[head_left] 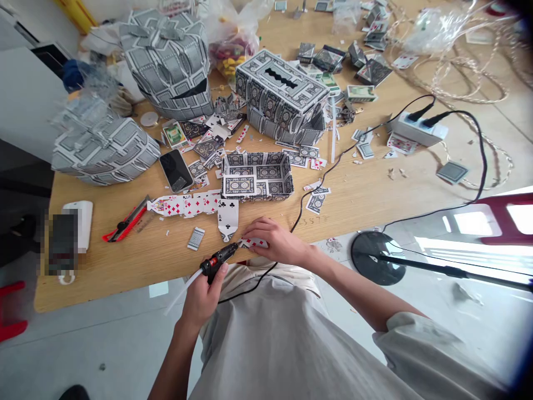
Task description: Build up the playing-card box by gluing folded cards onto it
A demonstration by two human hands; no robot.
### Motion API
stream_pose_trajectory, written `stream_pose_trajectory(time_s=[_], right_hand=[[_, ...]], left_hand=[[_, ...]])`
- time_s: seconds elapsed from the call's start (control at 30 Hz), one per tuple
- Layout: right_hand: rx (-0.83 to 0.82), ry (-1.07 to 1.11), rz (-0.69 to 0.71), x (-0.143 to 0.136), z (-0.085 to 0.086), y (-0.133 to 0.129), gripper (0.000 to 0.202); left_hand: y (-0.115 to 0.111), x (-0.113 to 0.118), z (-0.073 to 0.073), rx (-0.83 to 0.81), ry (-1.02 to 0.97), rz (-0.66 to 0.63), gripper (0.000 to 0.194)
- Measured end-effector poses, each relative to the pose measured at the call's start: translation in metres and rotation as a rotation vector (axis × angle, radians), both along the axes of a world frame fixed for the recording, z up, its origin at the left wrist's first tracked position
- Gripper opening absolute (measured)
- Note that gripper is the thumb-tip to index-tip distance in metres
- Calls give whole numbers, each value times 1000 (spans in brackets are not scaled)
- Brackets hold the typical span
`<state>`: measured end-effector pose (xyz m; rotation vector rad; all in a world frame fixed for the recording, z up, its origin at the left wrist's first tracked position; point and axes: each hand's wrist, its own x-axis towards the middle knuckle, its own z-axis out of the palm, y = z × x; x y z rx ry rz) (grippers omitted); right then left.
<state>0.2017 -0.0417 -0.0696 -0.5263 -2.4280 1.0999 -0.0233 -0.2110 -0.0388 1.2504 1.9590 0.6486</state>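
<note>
1. At the table's near edge, just in front of the body, was the small red-pip card (pixel 256 243), the piece being worked.
2. Right hand (pixel 277 240) pinched it, fingers laid over the top and thumb at the near side, apparently to steady it while leaving the left end bare. Whether the card's underside touched wood: could not tell.
3. Left hand (pixel 204 294) was wrapped around the glue gun (pixel 219 261), thumb along its side; trigger finger hidden. Nozzle pointed at the card's bare end, likely for aim; contact too small to judge. White glue stick (pixel 181 291) jutted from the rear.
4. Black cord (pixel 303 208) ran from the gun past the right hand to the white power strip (pixel 420 130), lying loose, which probably gave the gun free play.
5. Just beyond the hands: club card (pixel 228 215), its near end tapered, against the lidless box (pixel 239 185). Leftward from there, a card strip (pixel 185 204) reached the red cutter (pixel 127 222); presumably laid out flat to be within reach.
6. Single blue-backed card (pixel 196 238) lay apart, near the gun.
7. Farther out, slotted box (pixel 283 83) and woven basket (pixel 166 61) stood behind card scraps, seemingly set back to leave the near edge free for handwork.
</note>
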Motion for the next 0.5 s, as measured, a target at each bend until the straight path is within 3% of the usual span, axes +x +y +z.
stream_pose_trajectory(time_s=[0.2,0.33,0.5], right_hand=[[-8,-49,-11,0,5,0,27],[16,-83,-22,1,4,-1,36],[61,-58,4,1,1,-1,33]], left_hand=[[1,0,5,17,36,-59,37],[5,2,15,-2,97,-102,35],[13,6,30,1,142,-111,33]])
